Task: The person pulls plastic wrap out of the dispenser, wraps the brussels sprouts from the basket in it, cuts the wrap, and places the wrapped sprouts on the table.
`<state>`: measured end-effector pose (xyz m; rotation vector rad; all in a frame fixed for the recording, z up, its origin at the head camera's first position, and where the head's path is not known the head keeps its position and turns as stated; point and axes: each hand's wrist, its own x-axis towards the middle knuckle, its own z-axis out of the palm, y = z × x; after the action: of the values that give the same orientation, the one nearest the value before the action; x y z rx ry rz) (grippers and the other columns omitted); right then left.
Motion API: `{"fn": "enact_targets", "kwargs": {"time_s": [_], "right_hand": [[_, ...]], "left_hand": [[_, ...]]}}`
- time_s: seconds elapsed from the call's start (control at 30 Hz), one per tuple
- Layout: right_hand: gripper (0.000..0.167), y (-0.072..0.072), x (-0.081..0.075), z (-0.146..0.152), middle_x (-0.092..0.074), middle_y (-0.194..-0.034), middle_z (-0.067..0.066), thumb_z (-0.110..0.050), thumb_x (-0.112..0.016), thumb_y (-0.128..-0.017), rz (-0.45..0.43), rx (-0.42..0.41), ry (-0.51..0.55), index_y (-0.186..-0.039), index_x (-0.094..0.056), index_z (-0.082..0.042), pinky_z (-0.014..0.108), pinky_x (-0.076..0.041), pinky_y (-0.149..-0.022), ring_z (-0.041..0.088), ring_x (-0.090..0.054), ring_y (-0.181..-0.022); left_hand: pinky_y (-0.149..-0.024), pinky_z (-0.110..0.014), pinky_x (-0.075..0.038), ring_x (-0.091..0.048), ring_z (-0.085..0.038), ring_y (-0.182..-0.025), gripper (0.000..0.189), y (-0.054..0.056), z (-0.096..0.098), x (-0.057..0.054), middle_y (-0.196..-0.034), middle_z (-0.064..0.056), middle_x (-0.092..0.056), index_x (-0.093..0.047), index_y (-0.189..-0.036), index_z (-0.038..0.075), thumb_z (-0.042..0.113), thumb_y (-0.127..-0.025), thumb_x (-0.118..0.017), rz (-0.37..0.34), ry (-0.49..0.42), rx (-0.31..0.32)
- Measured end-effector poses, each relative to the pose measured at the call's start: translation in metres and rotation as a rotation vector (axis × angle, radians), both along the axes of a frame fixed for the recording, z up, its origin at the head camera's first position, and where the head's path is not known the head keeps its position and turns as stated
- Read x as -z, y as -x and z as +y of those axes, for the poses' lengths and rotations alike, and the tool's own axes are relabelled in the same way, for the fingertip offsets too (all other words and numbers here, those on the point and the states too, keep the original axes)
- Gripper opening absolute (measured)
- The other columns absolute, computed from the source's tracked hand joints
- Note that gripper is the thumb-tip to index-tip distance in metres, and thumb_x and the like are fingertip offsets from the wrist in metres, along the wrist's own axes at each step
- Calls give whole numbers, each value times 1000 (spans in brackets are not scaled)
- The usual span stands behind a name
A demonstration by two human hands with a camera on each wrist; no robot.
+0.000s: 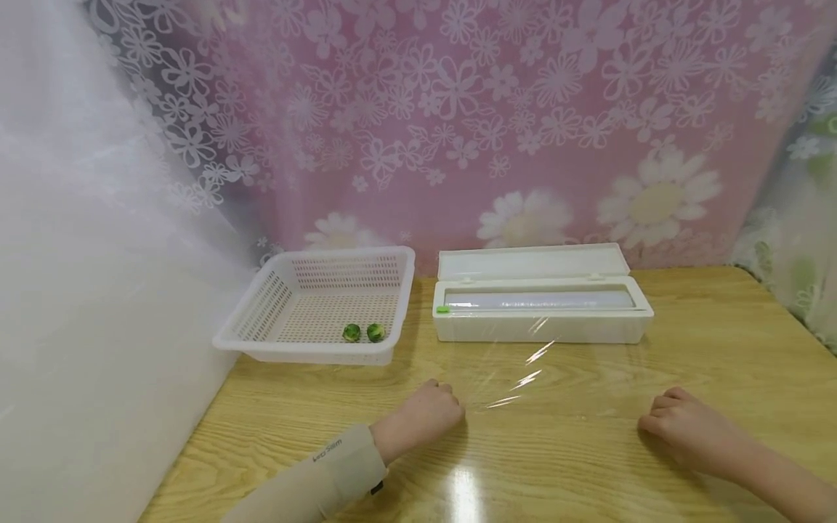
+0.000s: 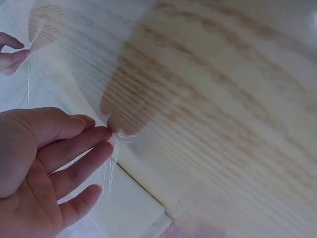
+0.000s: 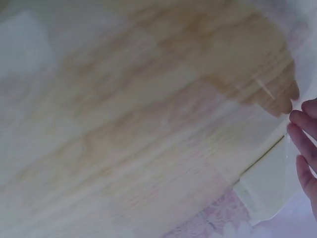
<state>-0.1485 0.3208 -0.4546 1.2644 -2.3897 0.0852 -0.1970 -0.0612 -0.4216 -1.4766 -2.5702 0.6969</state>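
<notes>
A sheet of clear plastic wrap [image 1: 539, 378] stretches from the white dispenser box [image 1: 543, 330] toward me, low over the table, with bright glints on it. My left hand [image 1: 426, 415] pinches its near left corner. In the left wrist view, thumb and forefinger of the left hand [image 2: 54, 158] meet on the gathered film, and the other fingers are loosely bent. The near right corner is pinched by my right hand [image 1: 694, 434], partly cut off at the edge of the right wrist view. Inside the box lies the wrap roll [image 1: 543, 299], under a raised lid [image 1: 532, 263].
Left of the box stands a white plastic basket [image 1: 301, 354] holding two small green Brussels sprouts [image 1: 363, 333]. A green slider [image 1: 442, 310] sits at the left end of the box's cutter rail. Behind the wooden table [image 1: 294, 407] hangs a pink flowered curtain [image 1: 425, 145].
</notes>
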Motion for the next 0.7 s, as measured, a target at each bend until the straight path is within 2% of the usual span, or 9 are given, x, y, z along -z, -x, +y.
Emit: {"fn": "enact_targets", "kwargs": {"time_s": [0.03, 0.13, 0.27, 0.33, 0.37, 0.43, 0.53, 0.63, 0.7], "right_hand": [[44, -1, -1, 0, -47, -60, -17, -29, -24, -97, -26, 5, -1, -67, -55, -20, 35, -39, -56, 2, -42, -54], [29, -1, -4, 1, -47, -62, -19, -28, -41, -94, -119, 16, 9, -70, -55, -20, 36, -41, -53, -2, -42, -53], [25, 0, -5, 0, -50, -64, -19, -27, -42, -93, -150, 18, 21, -73, -55, -20, 36, -41, -53, -5, -43, -55], [18, 2, -5, -1, -50, -63, -20, -23, -52, -90, -149, 26, 36, -72, -54, -21, 33, -39, -51, -8, -40, -54], [16, 3, -5, -2, -49, -62, -21, -21, -56, -88, -152, 35, 46, -72, -53, -22, 31, -38, -50, -8, -38, -52], [19, 4, -7, -3, -47, -59, -21, -9, -68, -76, -192, 58, 80, -72, -53, -21, 26, -35, -46, -9, -33, -49], [23, 6, -8, -6, -48, -58, -20, -2, -71, -68, -265, 134, 123, -72, -55, -19, 19, -34, -42, -11, -33, -48], [20, 6, -9, -8, -53, -61, -17, -2, -71, -68, -333, 203, 147, -72, -58, -17, 18, -37, -42, -9, -39, -49], [20, 5, -10, -10, -51, -60, -18, -5, -71, -69, -356, 250, 145, -70, -56, -18, 18, -36, -42, -9, -39, -49]], "left_hand": [[-56, -19, -37, -49, -3, -63, 11, 0, 0, 0, -72, 11, -59, -66, -78, 24, 14, -81, -63, -6, -5, 1], [-54, -18, -41, -51, -3, -62, 12, 0, -1, 0, -71, 10, -59, -65, -78, 22, 11, -82, -62, -29, -22, 6], [-53, -17, -42, -51, -3, -60, 11, 1, -1, 1, -70, 9, -59, -65, -79, 20, 10, -82, -61, -57, -52, 10], [-51, -15, -41, -49, -2, -57, 11, 2, -1, 2, -70, 8, -58, -64, -80, 19, 9, -82, -61, -82, -84, -4], [-51, -14, -40, -48, -2, -56, 10, 3, -1, 2, -69, 8, -58, -64, -82, 18, 8, -82, -60, -98, -101, -15], [-47, -14, -38, -45, -3, -52, 11, 6, 1, 3, -66, 6, -57, -63, -86, 16, 7, -83, -59, -132, -134, -49], [-42, -13, -35, -41, -3, -48, 11, 9, 4, 3, -64, 5, -55, -60, -89, 16, 6, -83, -58, -177, -185, -114], [-38, -15, -33, -38, -3, -46, 2, 12, 7, 3, -60, 5, -52, -58, -84, 15, 13, -85, -58, -210, -249, -171], [-38, -16, -32, -36, -4, -45, 8, 14, 10, 3, -58, 5, -50, -57, -80, 14, 19, -86, -58, -235, -298, -207]]}}
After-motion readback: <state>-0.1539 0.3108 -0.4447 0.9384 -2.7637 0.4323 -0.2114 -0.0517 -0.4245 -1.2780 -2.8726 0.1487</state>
